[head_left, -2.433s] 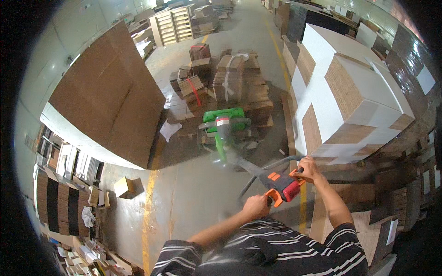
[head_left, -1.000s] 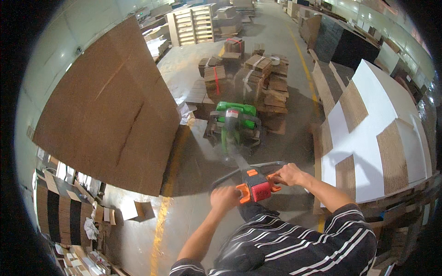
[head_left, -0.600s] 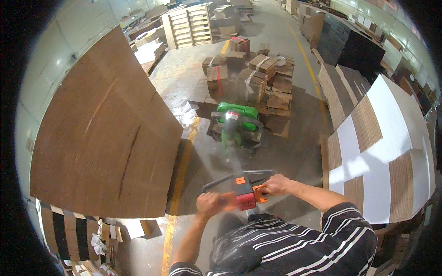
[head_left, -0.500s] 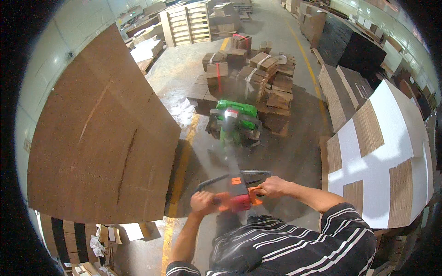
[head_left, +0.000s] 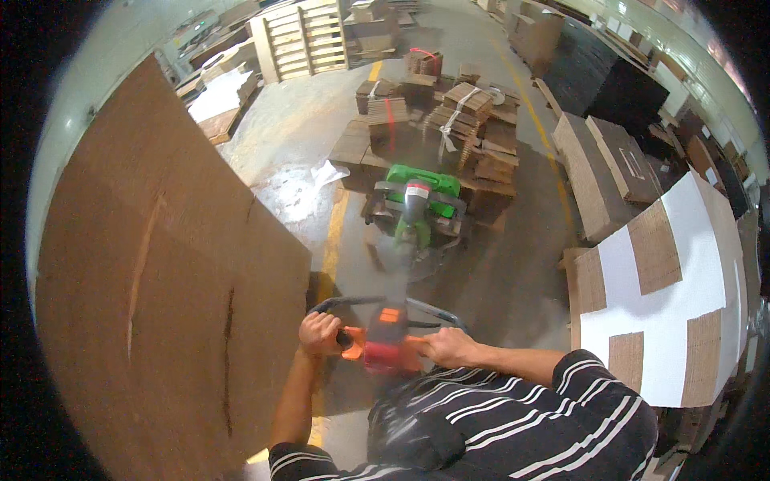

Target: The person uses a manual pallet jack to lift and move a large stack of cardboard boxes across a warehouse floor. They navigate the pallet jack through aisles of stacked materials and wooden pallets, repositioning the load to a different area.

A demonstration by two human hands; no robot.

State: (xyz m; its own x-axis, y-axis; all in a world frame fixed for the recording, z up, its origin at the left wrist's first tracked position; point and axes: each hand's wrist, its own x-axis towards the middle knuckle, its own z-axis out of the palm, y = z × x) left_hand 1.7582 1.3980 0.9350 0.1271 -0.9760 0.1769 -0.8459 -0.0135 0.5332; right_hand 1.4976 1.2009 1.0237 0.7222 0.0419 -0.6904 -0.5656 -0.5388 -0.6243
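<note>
Both hands are on the control handle (head_left: pixel 388 343) of a green pallet truck (head_left: pixel 425 186). My left hand (head_left: pixel 321 333) is wrapped round the handle's left grip, beside its orange lever. My right hand (head_left: pixel 451 348) grips the other end next to the orange piece there; its fingertips are partly hidden. The handle head is red and black with a dark loop guard around it. Ahead of the green body sits a load of brown cardboard bundles (head_left: pixel 461 120), some tied with white or red straps. The forks beneath cannot be seen.
A tall brown board stack (head_left: pixel 184 256) stands close on the left. At the right is a pallet stack of white and brown sheets (head_left: pixel 690 297), with a dark stack (head_left: pixel 597 76) beyond. A wooden pallet (head_left: pixel 301 40) stands upright at the back. Yellow lines (head_left: pixel 333 240) mark the floor.
The handle and both my hands have swung left, closer to the brown board stack. The truck's green body and its load appear slightly farther right. Both hands keep their hold.
</note>
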